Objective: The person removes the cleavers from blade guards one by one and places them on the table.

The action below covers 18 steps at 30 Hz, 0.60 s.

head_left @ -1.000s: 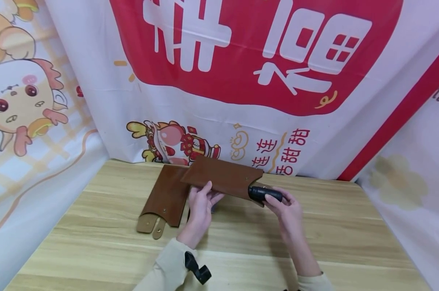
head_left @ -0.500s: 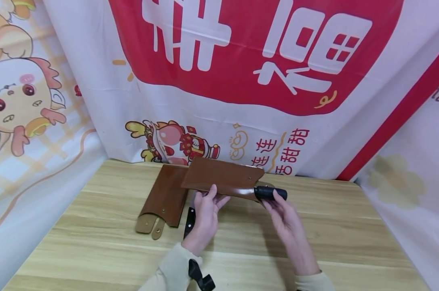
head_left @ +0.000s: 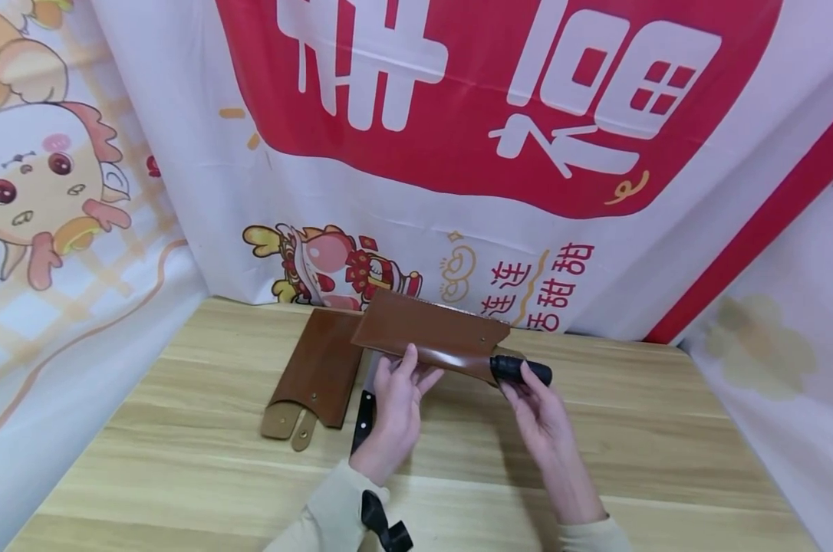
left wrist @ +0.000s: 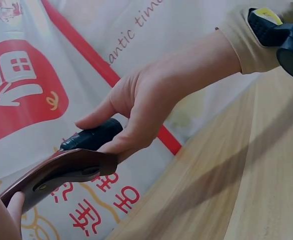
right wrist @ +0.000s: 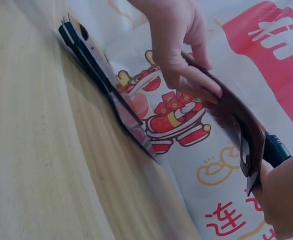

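Observation:
My left hand (head_left: 397, 399) holds a brown leather knife sheath (head_left: 430, 331) from below, thumb on its near face and fingers behind. The sheath is raised over the table. Out of its right end sticks the black handle of a knife (head_left: 520, 369), whose blade is hidden by the leather. My right hand (head_left: 544, 418) pinches there, thumb on the handle and fingers under the sheath's mouth (left wrist: 99, 162). A second brown sheath (head_left: 316, 368) lies flat to the left, its two tan straps toward me. Beside it lies another knife (right wrist: 94, 62) with a riveted black handle, partly behind my left hand.
The wooden table (head_left: 637, 452) ends at a white and red printed cloth (head_left: 458, 176) hanging along the back. More printed cloth covers both sides. A black strap mount (head_left: 386, 525) sits on my left sleeve.
The held sheath and knife have moved slightly right and tilted, showing a shiny lower edge. My right hand has shifted lower on the handle. The knife on the table now shows more.

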Tool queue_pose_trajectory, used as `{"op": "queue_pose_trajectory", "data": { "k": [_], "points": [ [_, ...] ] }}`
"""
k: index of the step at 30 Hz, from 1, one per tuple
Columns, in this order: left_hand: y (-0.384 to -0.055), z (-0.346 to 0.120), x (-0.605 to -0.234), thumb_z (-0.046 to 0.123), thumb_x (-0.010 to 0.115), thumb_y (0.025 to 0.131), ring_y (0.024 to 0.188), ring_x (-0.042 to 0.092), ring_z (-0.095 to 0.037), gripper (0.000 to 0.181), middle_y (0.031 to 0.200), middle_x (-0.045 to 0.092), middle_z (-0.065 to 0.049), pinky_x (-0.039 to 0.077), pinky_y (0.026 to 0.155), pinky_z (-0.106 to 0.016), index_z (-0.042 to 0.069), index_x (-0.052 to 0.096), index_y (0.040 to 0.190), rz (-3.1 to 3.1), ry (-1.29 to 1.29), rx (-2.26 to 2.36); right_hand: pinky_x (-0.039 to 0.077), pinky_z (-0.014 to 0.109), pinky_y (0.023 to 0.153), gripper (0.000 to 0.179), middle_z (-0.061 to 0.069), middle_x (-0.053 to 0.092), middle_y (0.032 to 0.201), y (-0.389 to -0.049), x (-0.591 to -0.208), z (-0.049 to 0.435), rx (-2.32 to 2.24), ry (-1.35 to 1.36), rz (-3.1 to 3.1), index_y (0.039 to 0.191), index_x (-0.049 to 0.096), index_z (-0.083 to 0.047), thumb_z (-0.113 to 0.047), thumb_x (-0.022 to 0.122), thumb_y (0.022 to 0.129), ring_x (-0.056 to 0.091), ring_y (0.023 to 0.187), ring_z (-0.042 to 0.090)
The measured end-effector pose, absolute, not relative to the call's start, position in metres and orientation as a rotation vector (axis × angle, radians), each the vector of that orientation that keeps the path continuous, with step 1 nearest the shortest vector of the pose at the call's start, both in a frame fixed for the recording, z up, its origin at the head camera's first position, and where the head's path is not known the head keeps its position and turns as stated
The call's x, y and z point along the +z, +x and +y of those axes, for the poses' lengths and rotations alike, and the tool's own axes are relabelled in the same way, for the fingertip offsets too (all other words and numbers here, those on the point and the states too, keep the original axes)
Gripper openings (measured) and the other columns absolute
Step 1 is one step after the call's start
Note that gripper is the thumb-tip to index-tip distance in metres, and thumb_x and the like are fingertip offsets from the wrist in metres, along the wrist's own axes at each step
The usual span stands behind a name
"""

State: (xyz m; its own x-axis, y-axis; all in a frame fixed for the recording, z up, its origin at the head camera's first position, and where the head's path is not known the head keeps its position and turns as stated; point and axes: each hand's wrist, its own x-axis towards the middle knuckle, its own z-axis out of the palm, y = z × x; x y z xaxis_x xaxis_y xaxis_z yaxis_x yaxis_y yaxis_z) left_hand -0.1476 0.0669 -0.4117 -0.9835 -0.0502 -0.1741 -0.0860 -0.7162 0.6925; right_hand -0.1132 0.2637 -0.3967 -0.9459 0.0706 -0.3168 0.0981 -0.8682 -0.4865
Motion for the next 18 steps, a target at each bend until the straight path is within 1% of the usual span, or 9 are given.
{"op": "queue_pose_trajectory", "data": {
  "k": [2, 4, 5, 7, 12, 18],
  "points": [
    [-0.150, 0.067, -0.412, 0.018, 0.052, 0.110, 0.118, 0.065, -0.033, 0.034, 0.136, 0.058, -0.023, 0.058, 0.094, -0.042, -0.001, 0.045, 0.138, 1.170, -0.297, 2.881, 0.035, 0.033, 0.114, 0.062, 0.020, 0.069, 0.109, -0.112, -0.395, 0.264, -2.978, 0.521, 0.860, 0.157, 0.018, 0.004, 0.000, 0.052, 0.105, 0.055, 0.133, 0.028],
    [-0.151, 0.066, -0.411, 0.018, 0.052, 0.110, 0.114, 0.067, -0.031, 0.033, 0.134, 0.060, -0.023, 0.058, 0.093, -0.042, -0.001, 0.046, 0.137, 1.161, -0.319, 2.885, 0.038, 0.035, 0.112, 0.053, 0.020, 0.071, 0.107, -0.111, -0.393, 0.262, -2.987, 0.528, 0.918, 0.150, 0.027, 0.006, 0.003, 0.053, 0.104, 0.069, 0.114, 0.026],
    [-0.152, 0.065, -0.411, 0.017, 0.052, 0.110, 0.112, 0.068, -0.030, 0.033, 0.133, 0.060, -0.022, 0.058, 0.093, -0.042, -0.002, 0.047, 0.136, 1.154, -0.328, 2.887, 0.039, 0.036, 0.111, 0.049, 0.020, 0.071, 0.106, -0.112, -0.393, 0.261, -2.996, 0.527, 0.932, 0.146, 0.030, 0.006, 0.004, 0.054, 0.103, 0.072, 0.105, 0.026],
    [-0.153, 0.064, -0.410, 0.016, 0.052, 0.110, 0.110, 0.069, -0.029, 0.032, 0.132, 0.061, -0.021, 0.058, 0.093, -0.042, -0.001, 0.047, 0.136, 1.141, -0.337, 2.880, 0.041, 0.038, 0.109, 0.045, 0.019, 0.072, 0.103, -0.112, -0.392, 0.260, -3.020, 0.517, 0.950, 0.143, 0.033, 0.007, 0.007, 0.054, 0.102, 0.074, 0.097, 0.025],
    [-0.154, 0.060, -0.405, 0.017, 0.050, 0.111, 0.107, 0.069, -0.027, 0.032, 0.132, 0.061, -0.021, 0.058, 0.094, -0.043, -0.001, 0.045, 0.137, 1.123, -0.328, 2.865, 0.046, 0.040, 0.104, 0.043, 0.019, 0.072, 0.102, -0.114, -0.389, 0.257, -3.059, 0.496, 0.989, 0.139, 0.036, 0.008, 0.012, 0.054, 0.100, 0.075, 0.094, 0.027],
    [-0.153, 0.057, -0.400, 0.015, 0.048, 0.111, 0.108, 0.069, -0.028, 0.031, 0.132, 0.060, -0.021, 0.057, 0.094, -0.043, -0.002, 0.044, 0.137, 1.074, -0.305, 2.858, 0.052, 0.039, 0.098, 0.040, 0.017, 0.072, 0.101, -0.112, -0.383, 0.256, -3.077, 0.491, 1.028, 0.134, 0.039, 0.007, 0.013, 0.056, 0.099, 0.075, 0.094, 0.025]
  ]
}}
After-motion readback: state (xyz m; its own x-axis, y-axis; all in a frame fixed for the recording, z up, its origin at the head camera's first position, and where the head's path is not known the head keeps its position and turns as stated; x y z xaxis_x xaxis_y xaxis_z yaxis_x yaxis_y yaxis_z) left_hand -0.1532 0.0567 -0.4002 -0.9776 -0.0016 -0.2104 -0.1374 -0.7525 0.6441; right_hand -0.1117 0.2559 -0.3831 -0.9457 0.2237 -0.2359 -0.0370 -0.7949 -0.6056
